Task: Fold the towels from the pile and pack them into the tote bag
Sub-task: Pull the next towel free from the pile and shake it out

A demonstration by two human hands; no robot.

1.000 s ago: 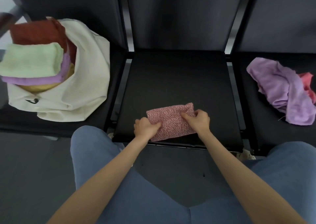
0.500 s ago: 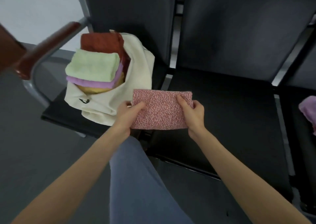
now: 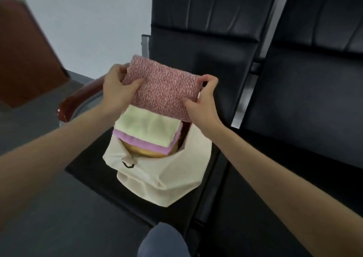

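My left hand (image 3: 115, 90) and right hand (image 3: 202, 103) each pinch an end of the folded pink towel (image 3: 163, 91), keeping it flat over the bag (image 3: 161, 170) so it stacks neatly.

The cream canvas tote bag (image 3: 157, 174) is stacked above its rim with a folded pale green towel (image 3: 149, 129) uppermost, blocking its mouth. A brown wooden armrest (image 3: 78, 97) hems the left; black padded seat backs (image 3: 206, 40) close the far side. The black seat (image 3: 294, 158) to the right lies bare.
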